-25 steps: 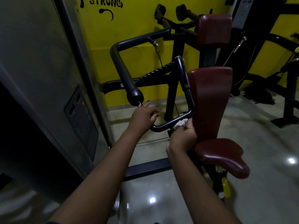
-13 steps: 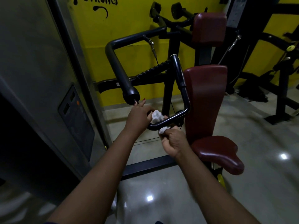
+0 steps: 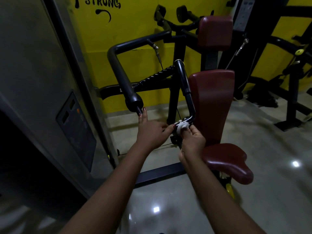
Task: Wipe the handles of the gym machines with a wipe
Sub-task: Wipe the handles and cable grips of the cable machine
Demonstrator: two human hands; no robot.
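One wipe [image 3: 182, 126] sits pinched against the handle [image 3: 190, 105] by the right hand [image 3: 194, 141], beside the left hand [image 3: 152, 134] gripping that handle.

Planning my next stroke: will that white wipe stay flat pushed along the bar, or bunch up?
Likely floppy: the wipe sits crumpled against the handle. Probably light: the right hand pinches it with fingers alone. It may bunch when pushed.
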